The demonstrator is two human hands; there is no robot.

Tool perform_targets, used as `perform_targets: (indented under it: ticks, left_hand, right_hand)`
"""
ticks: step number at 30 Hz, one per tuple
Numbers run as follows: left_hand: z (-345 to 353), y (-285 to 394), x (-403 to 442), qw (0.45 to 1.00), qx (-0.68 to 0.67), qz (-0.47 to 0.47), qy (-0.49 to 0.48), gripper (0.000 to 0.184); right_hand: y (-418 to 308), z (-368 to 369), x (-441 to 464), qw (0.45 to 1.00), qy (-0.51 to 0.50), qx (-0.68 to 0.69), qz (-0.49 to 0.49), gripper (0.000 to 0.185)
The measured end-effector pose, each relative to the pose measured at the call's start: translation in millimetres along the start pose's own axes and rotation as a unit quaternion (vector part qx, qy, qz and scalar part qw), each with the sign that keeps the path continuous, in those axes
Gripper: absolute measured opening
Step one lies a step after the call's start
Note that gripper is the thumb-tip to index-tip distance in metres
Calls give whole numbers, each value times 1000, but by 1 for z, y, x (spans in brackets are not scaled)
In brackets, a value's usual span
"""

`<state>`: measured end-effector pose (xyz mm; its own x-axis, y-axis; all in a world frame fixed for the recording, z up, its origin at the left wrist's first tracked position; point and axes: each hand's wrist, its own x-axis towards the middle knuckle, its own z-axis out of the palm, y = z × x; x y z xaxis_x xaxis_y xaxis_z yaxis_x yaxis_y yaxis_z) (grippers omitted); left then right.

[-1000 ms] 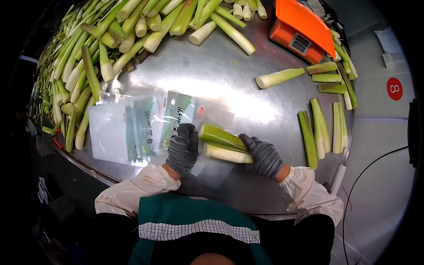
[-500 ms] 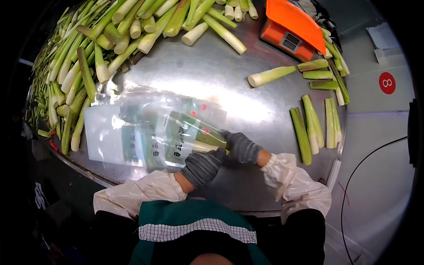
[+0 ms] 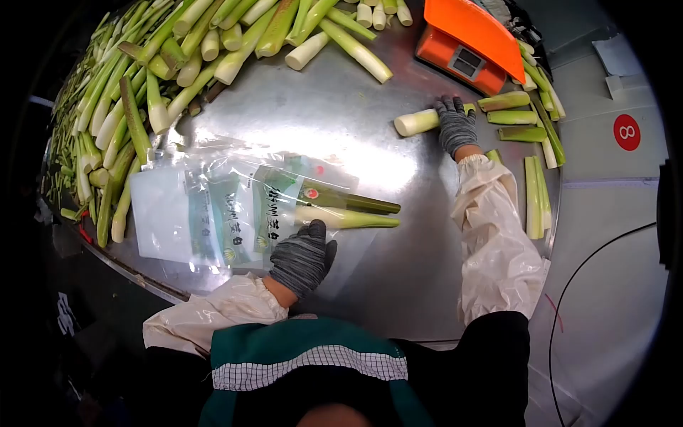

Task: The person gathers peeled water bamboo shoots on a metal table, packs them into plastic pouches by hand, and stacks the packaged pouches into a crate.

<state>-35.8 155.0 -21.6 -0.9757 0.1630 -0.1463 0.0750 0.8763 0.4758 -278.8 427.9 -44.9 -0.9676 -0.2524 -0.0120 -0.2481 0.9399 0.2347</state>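
My left hand [image 3: 302,262], in a grey knit glove, has its fingers curled at the lower edge of a clear printed plastic bag [image 3: 272,213]. Two water bamboo stalks, a pale one [image 3: 348,218] and a darker green one [image 3: 366,203], lie partly inside this bag, tips sticking out to the right. Up and to the right, my right hand [image 3: 456,127] rests over a loose water bamboo stalk [image 3: 416,123], fingers stretched out across it. The stalk's thick white end shows left of the glove; its middle is hidden beneath the hand.
More printed bags [image 3: 167,217] overlap on the left of the metal table [image 3: 284,114]. A large heap of water bamboo stalks [image 3: 135,92] fills the far left. Behind my right hand stands an orange scale [image 3: 469,53]. Several stalks [image 3: 512,117] lie along the right edge.
My right hand has left the bag and reached up and right to the loose stalk. The two bagged stalks now show at the bag's mouth. My left hand has shifted slightly left.
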Motion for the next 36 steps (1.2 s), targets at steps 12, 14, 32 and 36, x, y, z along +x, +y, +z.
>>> perform_targets:
  ticks: [12, 14, 32, 36]
  left_hand:
    - [-6, -10, -8, 994, -46, 101, -14, 14]
    - [-6, -9, -10, 991, -61, 119, 9, 14]
    - [13, -5, -30, 991, 34, 127, 16, 16]
    - [21, -4, -43, 994, -8, 109, 31, 27]
  right_hand:
    - [-51, -75, -192, 947, -118, 272, -126, 39]
    - [-74, -69, -208, 945, -155, 266, -109, 38]
    - [-113, -65, -176, 887, 153, 431, -60, 28]
    - [-140, -74, -135, 892, -15, 425, -155, 29]
